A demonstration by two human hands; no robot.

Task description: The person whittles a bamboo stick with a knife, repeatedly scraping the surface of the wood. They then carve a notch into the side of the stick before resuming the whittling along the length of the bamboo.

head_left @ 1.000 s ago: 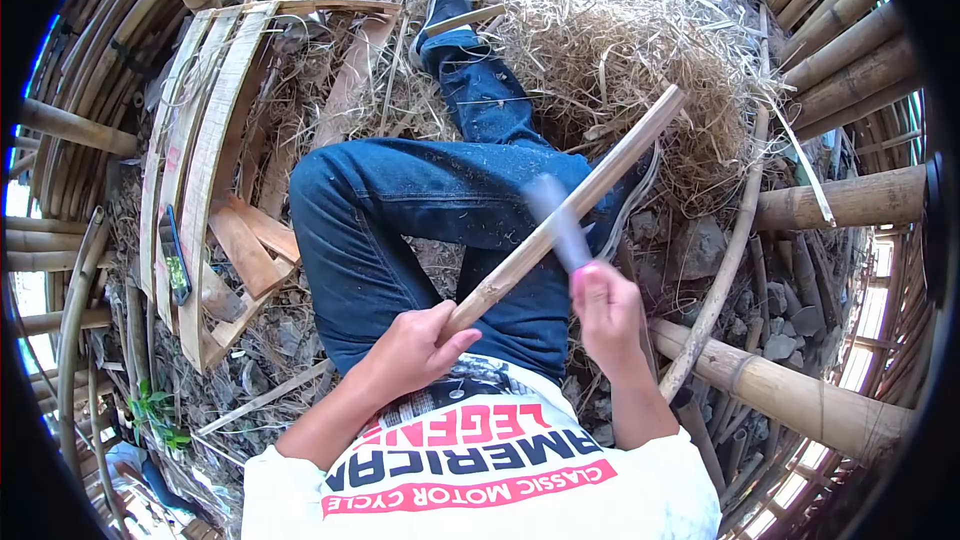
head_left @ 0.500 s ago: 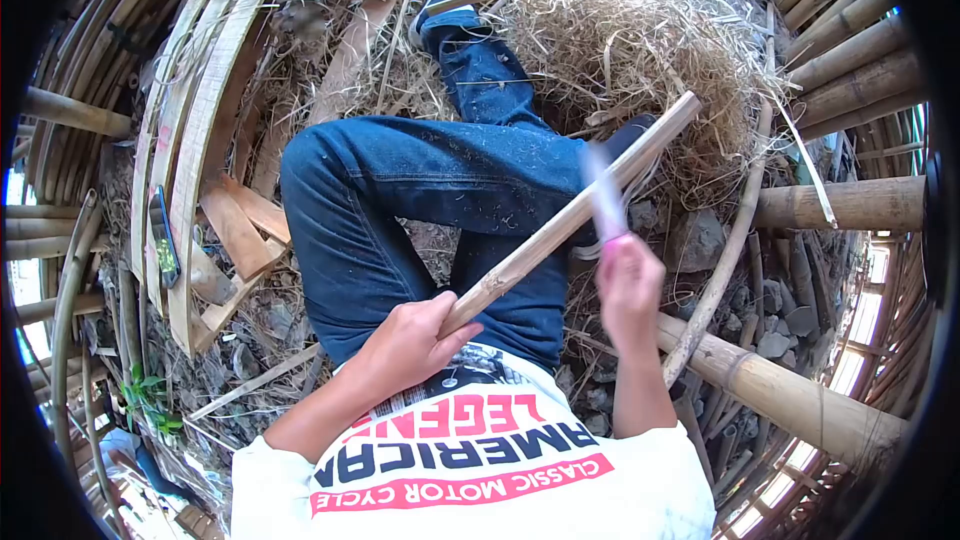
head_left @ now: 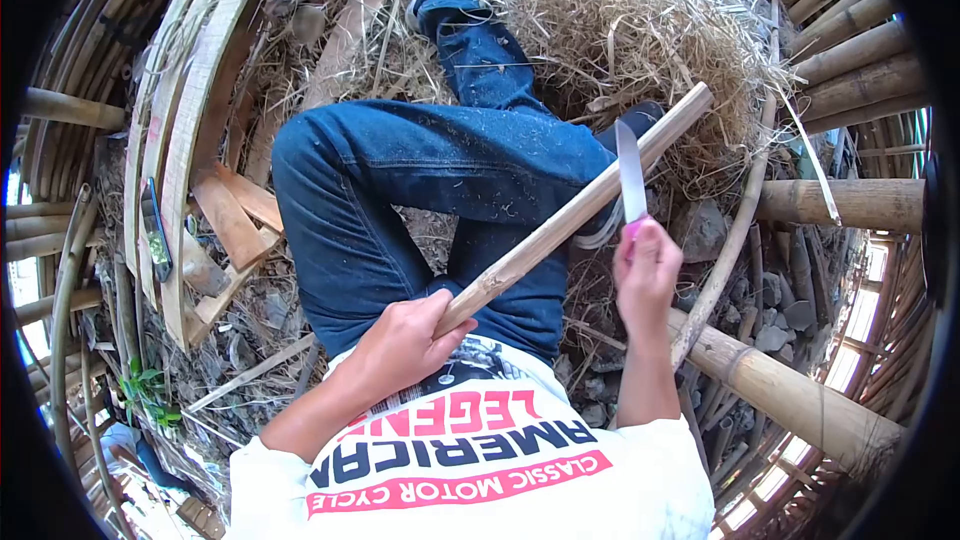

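Note:
My left hand is wrapped round the lower end of a wooden stick, close to my waist. The stick slants up and to the right across my jeans, its far end beyond my shoe. In my right hand is a knife by its pink handle. Its pale blade points upward and overlaps the stick's right edge toward the far end.
A wooden plank frame lies at the left with a phone on it. Dry straw shavings heap up ahead. Thick bamboo poles run along the right, beside stones. A green plant grows at lower left.
My right hand has shifted slightly to the right and the knife blade shows sharper, tilted less across the stick. The stick's far end has moved a little up and right.

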